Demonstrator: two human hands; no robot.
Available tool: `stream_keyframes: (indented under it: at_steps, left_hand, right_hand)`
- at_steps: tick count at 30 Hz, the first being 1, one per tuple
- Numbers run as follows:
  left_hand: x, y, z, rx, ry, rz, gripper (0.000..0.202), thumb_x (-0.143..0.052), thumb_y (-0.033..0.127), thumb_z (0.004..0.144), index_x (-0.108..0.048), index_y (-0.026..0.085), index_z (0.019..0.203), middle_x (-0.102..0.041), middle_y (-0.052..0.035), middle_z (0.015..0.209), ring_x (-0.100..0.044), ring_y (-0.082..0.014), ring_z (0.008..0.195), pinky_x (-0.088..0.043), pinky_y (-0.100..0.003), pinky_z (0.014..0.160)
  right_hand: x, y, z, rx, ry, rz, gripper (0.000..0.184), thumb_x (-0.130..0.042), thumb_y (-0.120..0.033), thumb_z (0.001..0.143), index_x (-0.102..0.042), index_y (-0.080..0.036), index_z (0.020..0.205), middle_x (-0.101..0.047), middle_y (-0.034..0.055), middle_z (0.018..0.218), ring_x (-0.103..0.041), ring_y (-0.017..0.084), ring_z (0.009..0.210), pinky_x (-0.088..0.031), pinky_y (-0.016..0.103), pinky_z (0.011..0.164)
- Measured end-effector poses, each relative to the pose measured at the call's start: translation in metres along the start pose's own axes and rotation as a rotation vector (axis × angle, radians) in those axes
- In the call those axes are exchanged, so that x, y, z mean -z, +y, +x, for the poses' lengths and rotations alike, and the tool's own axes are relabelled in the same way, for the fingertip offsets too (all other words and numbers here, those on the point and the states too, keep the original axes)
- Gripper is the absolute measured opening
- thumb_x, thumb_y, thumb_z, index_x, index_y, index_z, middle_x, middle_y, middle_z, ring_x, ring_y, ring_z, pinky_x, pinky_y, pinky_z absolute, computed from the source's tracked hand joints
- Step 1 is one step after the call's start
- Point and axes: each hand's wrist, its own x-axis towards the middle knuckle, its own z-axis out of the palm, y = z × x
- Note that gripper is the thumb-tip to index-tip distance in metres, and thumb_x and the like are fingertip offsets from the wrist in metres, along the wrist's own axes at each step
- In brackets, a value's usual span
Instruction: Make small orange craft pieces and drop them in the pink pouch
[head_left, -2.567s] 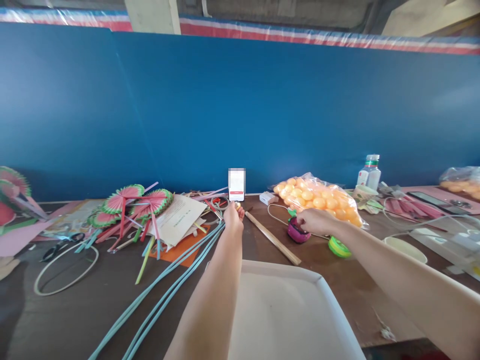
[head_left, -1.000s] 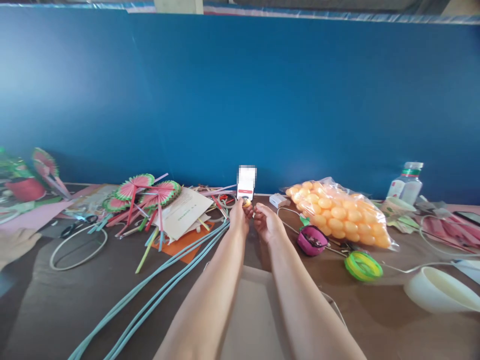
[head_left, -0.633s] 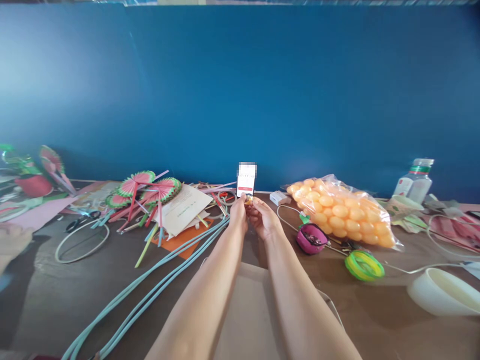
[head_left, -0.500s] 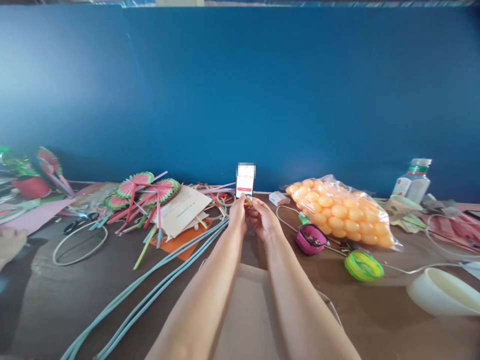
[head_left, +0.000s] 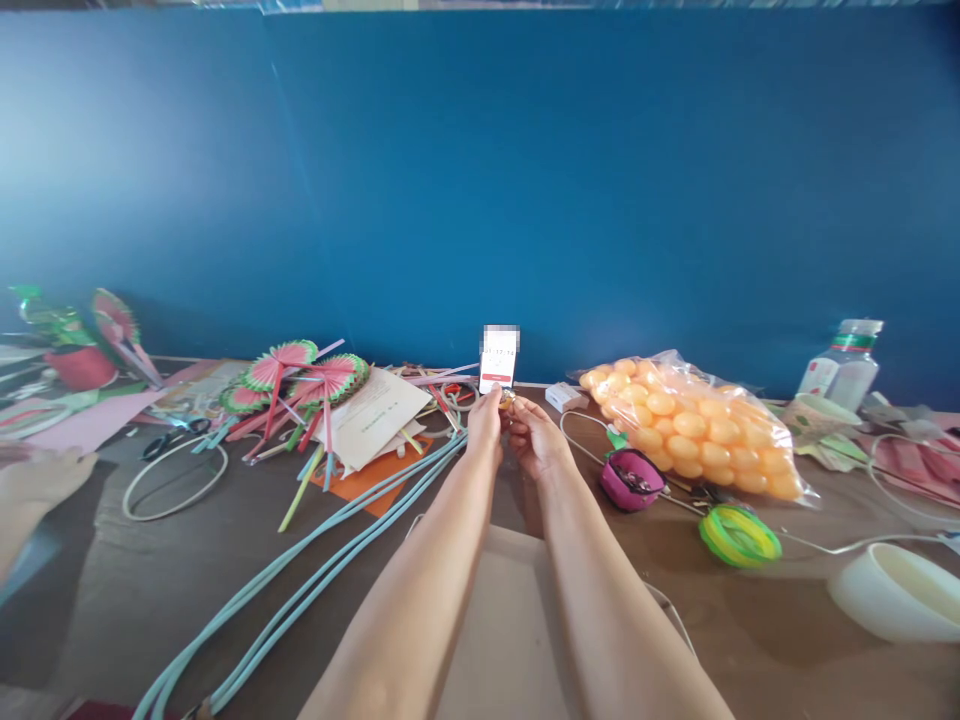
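Observation:
My left hand [head_left: 486,428] and my right hand [head_left: 540,440] meet at the middle of the table, arms stretched forward. Between their closed fingertips is a small shiny gold-coloured piece [head_left: 508,400], too small to name. Just behind them a phone [head_left: 498,362] stands upright, a timer on its lit screen. To the right of my right hand lie a small white box [head_left: 566,397] and a magenta pouch [head_left: 632,479] with small bits inside. Pale blue tubes [head_left: 375,500] end near my left hand.
Watermelon-patterned paper fans [head_left: 335,380], papers [head_left: 382,415] and scissors [head_left: 176,438] lie left. A bag of orange plastic eggs [head_left: 690,425], green-yellow rings [head_left: 739,535], a white bowl [head_left: 892,595] and a bottle [head_left: 840,365] stand right. Another person's hand [head_left: 45,478] is at far left.
The view has turned slightly left, so things sit a little farther right. More of the other person's hand shows. My hands keep their grip on the small piece.

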Motion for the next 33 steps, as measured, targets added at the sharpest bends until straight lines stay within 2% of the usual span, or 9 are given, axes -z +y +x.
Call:
stream_keyframes:
  at_steps: [8, 20, 33]
  left_hand:
    - [0.0013, 0.0004, -0.0010, -0.061, -0.026, 0.057, 0.033, -0.074, 0.045, 0.075, -0.066, 0.014, 0.081, -0.058, -0.0012, 0.062, -0.052, -0.0107, 0.052, -0.037, -0.022, 0.049]
    - [-0.0021, 0.0021, -0.0036, -0.062, -0.006, 0.053, 0.024, -0.071, 0.037, 0.080, -0.064, 0.015, 0.076, -0.058, -0.0012, 0.062, -0.052, -0.0107, 0.053, -0.038, -0.022, 0.052]
    - [0.0005, -0.0021, 0.0004, -0.107, -0.005, 0.080, 0.027, -0.073, 0.040, 0.077, -0.064, 0.015, 0.071, -0.058, -0.0013, 0.063, -0.053, -0.0115, 0.058, -0.039, -0.024, 0.058]
  right_hand:
    - [-0.0002, -0.0004, -0.0001, 0.006, 0.009, -0.020, 0.031, -0.085, -0.022, 0.060, -0.065, -0.017, 0.082, -0.059, -0.0056, 0.066, -0.038, 0.000, 0.043, -0.024, 0.011, 0.034]
    - [0.0018, 0.0011, 0.0021, 0.030, 0.045, -0.042, 0.031, -0.086, -0.023, 0.057, -0.063, -0.018, 0.076, -0.058, -0.0055, 0.066, -0.037, 0.001, 0.044, -0.024, 0.013, 0.034]
    - [0.0033, 0.0026, 0.0037, 0.039, 0.020, -0.041, 0.038, -0.090, -0.026, 0.051, -0.064, -0.017, 0.078, -0.060, -0.0052, 0.068, -0.037, -0.001, 0.046, -0.026, 0.010, 0.036]
